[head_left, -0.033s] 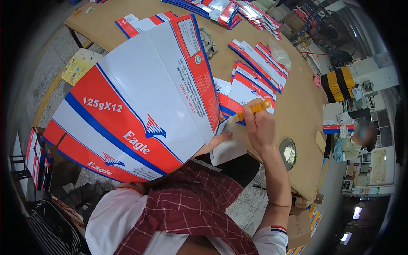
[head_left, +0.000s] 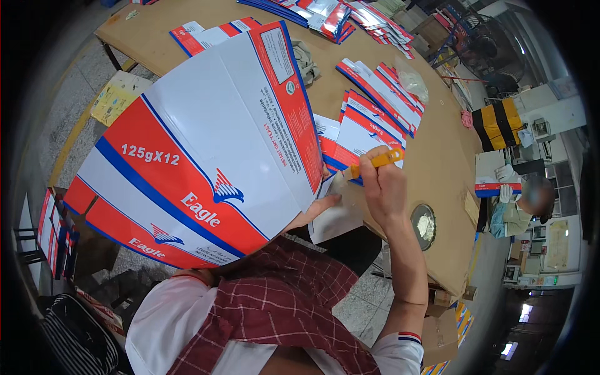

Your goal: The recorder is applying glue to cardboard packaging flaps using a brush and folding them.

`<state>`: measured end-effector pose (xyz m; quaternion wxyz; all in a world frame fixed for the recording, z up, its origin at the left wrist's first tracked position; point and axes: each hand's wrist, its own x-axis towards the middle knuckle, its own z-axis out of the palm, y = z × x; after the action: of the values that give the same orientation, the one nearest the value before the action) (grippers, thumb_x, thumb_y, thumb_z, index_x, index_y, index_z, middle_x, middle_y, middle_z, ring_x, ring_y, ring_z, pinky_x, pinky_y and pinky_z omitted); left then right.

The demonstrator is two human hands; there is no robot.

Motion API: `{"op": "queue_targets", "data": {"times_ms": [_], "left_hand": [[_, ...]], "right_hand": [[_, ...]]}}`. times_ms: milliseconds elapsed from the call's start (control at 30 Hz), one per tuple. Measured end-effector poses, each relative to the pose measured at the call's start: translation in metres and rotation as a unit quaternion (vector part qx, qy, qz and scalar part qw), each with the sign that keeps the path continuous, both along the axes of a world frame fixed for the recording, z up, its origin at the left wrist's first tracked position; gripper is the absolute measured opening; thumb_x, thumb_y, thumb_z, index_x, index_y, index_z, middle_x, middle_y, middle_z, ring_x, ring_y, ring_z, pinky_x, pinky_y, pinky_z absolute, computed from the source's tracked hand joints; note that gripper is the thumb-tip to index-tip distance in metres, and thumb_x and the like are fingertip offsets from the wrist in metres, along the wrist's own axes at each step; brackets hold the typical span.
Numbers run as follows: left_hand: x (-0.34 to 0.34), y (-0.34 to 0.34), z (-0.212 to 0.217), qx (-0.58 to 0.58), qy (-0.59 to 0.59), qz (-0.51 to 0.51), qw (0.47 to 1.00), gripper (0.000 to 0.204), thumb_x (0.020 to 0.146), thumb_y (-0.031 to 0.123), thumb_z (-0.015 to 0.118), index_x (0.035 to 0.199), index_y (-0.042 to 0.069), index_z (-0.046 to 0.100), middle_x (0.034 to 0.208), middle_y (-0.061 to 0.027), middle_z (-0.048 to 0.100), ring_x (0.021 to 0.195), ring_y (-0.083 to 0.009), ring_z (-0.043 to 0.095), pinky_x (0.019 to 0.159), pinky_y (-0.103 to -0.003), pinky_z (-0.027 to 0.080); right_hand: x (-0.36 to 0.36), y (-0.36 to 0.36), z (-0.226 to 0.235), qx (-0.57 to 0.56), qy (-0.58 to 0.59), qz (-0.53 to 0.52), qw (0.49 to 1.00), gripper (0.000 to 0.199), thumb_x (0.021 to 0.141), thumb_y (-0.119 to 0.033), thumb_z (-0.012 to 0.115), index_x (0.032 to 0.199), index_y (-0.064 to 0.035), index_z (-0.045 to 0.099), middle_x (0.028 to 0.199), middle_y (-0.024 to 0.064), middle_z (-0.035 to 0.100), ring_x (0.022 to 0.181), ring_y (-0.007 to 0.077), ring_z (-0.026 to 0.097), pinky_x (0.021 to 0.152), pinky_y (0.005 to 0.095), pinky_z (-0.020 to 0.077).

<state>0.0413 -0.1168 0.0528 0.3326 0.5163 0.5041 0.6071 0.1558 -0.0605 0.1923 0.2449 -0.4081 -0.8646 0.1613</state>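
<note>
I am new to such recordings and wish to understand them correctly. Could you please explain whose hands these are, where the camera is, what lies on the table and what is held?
There is no machine here: a person works with two bare hands. The view comes from a wide fisheye camera on that person's head, looking down, so straight edges look bent.

The left hand, partly hidden, holds a large red, white and blue carton. The right hand grips a yellow-handled tool, apparently a brush, its tip near a white flap.

On the brown table lie flat cartons, a grey cloth and a round dish with something pale inside.
</note>
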Motion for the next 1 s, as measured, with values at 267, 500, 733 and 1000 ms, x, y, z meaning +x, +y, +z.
{"op": "queue_targets", "data": {"times_ms": [267,500,733,1000], "left_hand": [[-0.002,-0.004,0.003,-0.02,0.012,-0.018,1.0,0.045,0.068,0.014,0.074,0.1,0.007,0.044,0.093,-0.0071,0.049,0.089,-0.0178,0.049,0.079,-0.031,0.04],[-0.001,-0.005,0.001,-0.013,0.01,-0.004,1.0,0.045,0.067,0.013,0.074,0.1,0.007,0.043,0.094,-0.0072,0.049,0.089,-0.0176,0.049,0.08,-0.031,0.04],[-0.002,-0.006,0.0,-0.002,0.012,-0.001,1.0,0.045,0.067,0.012,0.074,0.1,0.007,0.043,0.095,-0.0072,0.048,0.089,-0.0174,0.049,0.08,-0.031,0.04],[-0.005,-0.002,-0.01,0.052,0.008,0.011,0.999,0.045,0.065,0.022,0.078,0.097,0.004,0.053,0.094,-0.0055,0.055,0.085,-0.0165,0.054,0.073,-0.025,0.044]], "right_hand": [[0.004,0.002,-0.013,0.029,-0.09,0.0,0.996,0.025,0.088,-0.02,0.046,0.081,0.0015,0.056,0.066,0.0153,0.057,0.059,0.0298,0.058,0.055,0.0362,0.0444],[0.005,-0.004,-0.001,0.007,-0.006,0.02,1.0,0.025,0.088,-0.02,0.046,0.086,0.0022,0.057,0.059,0.0182,0.054,0.054,0.0311,0.057,0.051,0.0395,0.0441],[0.005,-0.001,-0.01,0.079,-0.052,0.015,0.995,0.021,0.087,-0.016,0.049,0.08,0.0017,0.058,0.07,0.0163,0.057,0.058,0.0286,0.058,0.054,0.0347,0.0438],[0.014,0.0,-0.021,0.136,-0.087,0.054,0.985,0.03,0.086,-0.017,0.049,0.066,0.0027,0.057,0.054,0.0184,0.052,0.052,0.0325,0.055,0.049,0.0411,0.0421]]}}
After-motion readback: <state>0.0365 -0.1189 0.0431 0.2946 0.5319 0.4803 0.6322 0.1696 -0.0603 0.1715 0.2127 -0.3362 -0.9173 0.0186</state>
